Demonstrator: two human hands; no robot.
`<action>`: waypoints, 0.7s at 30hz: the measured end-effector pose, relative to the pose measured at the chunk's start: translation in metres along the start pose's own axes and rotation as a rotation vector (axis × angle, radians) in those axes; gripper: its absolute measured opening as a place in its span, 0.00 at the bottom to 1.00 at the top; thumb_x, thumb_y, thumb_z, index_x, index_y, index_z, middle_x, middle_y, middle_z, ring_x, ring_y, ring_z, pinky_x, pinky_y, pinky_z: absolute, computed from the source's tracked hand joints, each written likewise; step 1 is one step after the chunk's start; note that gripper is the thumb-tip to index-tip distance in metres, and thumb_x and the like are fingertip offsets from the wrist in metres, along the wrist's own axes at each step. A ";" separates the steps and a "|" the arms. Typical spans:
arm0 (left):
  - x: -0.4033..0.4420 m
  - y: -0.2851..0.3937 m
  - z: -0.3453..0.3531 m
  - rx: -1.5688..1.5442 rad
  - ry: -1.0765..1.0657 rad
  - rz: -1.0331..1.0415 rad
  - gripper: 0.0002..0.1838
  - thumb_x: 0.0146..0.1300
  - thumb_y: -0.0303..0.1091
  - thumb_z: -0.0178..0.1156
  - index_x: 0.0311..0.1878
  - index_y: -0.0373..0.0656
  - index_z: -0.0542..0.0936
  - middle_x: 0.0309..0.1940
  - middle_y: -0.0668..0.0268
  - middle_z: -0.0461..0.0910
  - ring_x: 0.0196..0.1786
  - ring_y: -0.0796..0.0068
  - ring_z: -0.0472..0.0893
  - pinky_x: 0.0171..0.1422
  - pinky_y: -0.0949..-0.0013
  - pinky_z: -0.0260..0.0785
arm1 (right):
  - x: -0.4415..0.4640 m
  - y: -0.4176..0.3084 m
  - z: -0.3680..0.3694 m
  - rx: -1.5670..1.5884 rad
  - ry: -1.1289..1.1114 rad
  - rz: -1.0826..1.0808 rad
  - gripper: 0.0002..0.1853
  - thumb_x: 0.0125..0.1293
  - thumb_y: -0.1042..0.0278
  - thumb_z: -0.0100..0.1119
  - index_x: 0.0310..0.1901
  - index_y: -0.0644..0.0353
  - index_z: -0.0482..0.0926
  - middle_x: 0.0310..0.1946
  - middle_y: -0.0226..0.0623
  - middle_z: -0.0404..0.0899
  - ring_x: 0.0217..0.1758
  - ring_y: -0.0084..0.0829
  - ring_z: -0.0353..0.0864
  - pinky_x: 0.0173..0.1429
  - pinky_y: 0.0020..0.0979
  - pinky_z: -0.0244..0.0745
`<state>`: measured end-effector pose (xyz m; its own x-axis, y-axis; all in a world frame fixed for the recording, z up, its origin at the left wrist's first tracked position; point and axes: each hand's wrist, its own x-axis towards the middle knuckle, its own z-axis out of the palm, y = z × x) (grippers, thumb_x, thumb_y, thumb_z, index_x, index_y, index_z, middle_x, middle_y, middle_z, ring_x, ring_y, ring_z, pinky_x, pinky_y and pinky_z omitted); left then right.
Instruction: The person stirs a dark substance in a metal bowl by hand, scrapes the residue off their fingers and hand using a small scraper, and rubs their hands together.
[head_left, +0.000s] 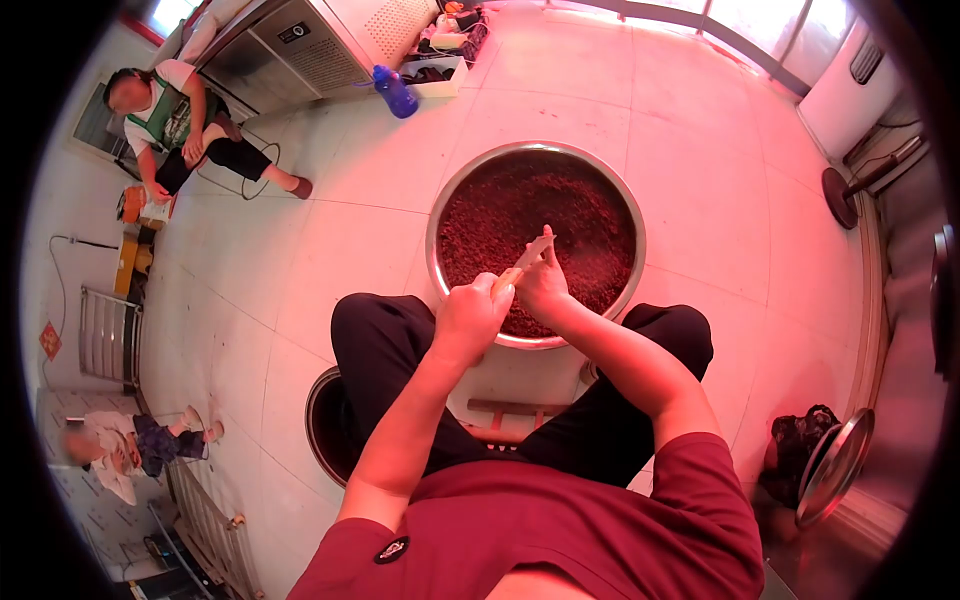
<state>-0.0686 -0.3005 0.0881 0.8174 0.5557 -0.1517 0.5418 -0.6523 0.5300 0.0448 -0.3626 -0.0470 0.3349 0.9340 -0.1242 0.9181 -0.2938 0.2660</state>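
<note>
Both my hands are over a wide metal basin point(640, 235) filled with a dark red, crumbly mass point(490, 215). My left hand point(472, 318) is closed round the light wooden handle of a knife point(535, 252), whose blade points up and away to the right. Close beside the blade is my right hand point(543, 285), one finger or thumb sticking up past the blade. The fingers of that hand look curled, and whatever they hold is hidden or too small to name. The basin stands on the floor between my knees.
A dark round tub point(322, 425) is by my left leg. Farther off are a blue jug point(395, 92), a metal cabinet point(300, 50), a round lid point(836, 468) and a dark stand point(842, 198). Two people point(185, 120) sit at the left.
</note>
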 end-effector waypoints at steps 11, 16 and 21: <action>-0.005 0.013 -0.004 0.255 0.011 0.107 0.17 0.64 0.45 0.54 0.35 0.38 0.76 0.24 0.49 0.80 0.30 0.47 0.82 0.36 0.50 0.74 | -0.007 0.000 -0.005 -0.121 -0.325 -0.159 0.27 0.64 0.53 0.51 0.62 0.56 0.72 0.67 0.41 0.65 0.75 0.49 0.52 0.71 0.71 0.16; -0.005 0.017 0.001 0.371 -0.097 0.070 0.16 0.63 0.45 0.55 0.35 0.39 0.76 0.25 0.51 0.80 0.32 0.48 0.82 0.39 0.50 0.73 | -0.003 -0.018 0.034 -0.182 -0.306 -0.192 0.27 0.64 0.52 0.50 0.62 0.57 0.73 0.70 0.43 0.60 0.75 0.54 0.48 0.71 0.70 0.15; 0.012 0.014 0.008 0.402 -0.089 0.108 0.17 0.62 0.45 0.54 0.34 0.38 0.78 0.25 0.50 0.81 0.32 0.48 0.82 0.40 0.50 0.74 | -0.002 -0.033 0.050 -0.150 -0.456 -0.252 0.24 0.66 0.51 0.49 0.59 0.53 0.76 0.67 0.38 0.65 0.76 0.51 0.49 0.71 0.66 0.11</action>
<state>-0.0495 -0.3066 0.0869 0.8779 0.4377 -0.1939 0.4707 -0.8633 0.1824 0.0240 -0.3647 -0.1031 0.1968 0.7791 -0.5952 0.9527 -0.0084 0.3039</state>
